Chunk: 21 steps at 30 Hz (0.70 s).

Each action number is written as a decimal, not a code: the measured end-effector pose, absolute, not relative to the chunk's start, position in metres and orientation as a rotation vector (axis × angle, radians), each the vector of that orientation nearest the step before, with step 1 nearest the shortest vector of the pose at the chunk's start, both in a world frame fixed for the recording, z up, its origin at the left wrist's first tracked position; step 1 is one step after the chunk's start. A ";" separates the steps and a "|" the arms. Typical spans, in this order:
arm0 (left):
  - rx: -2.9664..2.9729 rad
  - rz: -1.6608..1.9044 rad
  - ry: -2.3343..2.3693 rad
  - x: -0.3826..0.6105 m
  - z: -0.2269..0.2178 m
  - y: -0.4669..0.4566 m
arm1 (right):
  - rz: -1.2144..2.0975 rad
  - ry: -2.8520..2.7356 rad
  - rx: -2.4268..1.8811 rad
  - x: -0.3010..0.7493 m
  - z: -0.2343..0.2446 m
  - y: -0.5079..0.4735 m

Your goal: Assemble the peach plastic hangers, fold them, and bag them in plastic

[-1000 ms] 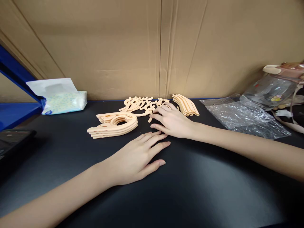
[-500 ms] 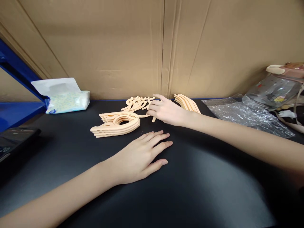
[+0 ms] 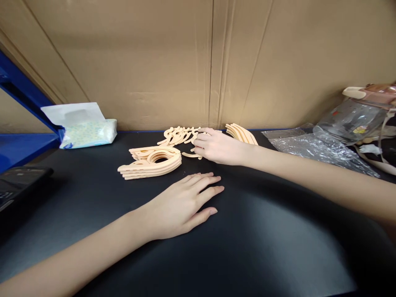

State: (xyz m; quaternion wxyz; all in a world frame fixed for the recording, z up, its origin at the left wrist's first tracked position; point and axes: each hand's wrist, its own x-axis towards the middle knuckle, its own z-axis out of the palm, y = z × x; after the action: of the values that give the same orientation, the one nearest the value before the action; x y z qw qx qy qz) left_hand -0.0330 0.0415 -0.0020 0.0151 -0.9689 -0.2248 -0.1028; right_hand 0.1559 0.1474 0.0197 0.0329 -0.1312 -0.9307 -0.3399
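Note:
My left hand (image 3: 177, 206) lies palm down on the black table, fingers stretched out and slightly apart, with nothing in it. Farther back, my right hand (image 3: 215, 147) has its fingers bent over a curved peach hanger hook (image 3: 191, 155), whose end sticks out at the left below the fingers. The thumb and fingertips are partly hidden. Just behind those fingers is a loose pile of similar hooks (image 3: 177, 135). Stacked peach folding-hanger parts (image 3: 151, 165) stand to the left, beyond my left hand. Another stack of curved hanger arms (image 3: 241, 133) is behind my right wrist.
A tissue pack (image 3: 89, 131) lies at the back left, and a dark phone (image 3: 23, 185) at the left edge. Crumpled clear plastic wrap (image 3: 318, 150) and a transparent bottle (image 3: 355, 115) are at the right. Brown cardboard (image 3: 148, 62) walls off the back.
My right hand has lowered a little and its fingers have drawn in over the hook, which has shifted slightly towards me. My left hand rests as before.

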 end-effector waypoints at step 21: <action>-2.792 -0.635 -0.847 -0.030 -0.008 0.046 | -0.569 -2.821 -0.427 0.223 0.023 0.022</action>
State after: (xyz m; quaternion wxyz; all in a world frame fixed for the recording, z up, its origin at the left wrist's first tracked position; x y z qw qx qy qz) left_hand -0.0305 0.0456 -0.0077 0.0780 -0.9322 -0.2827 -0.2121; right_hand 0.2226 0.0219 0.0228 0.1158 -0.1459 -0.9631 -0.1942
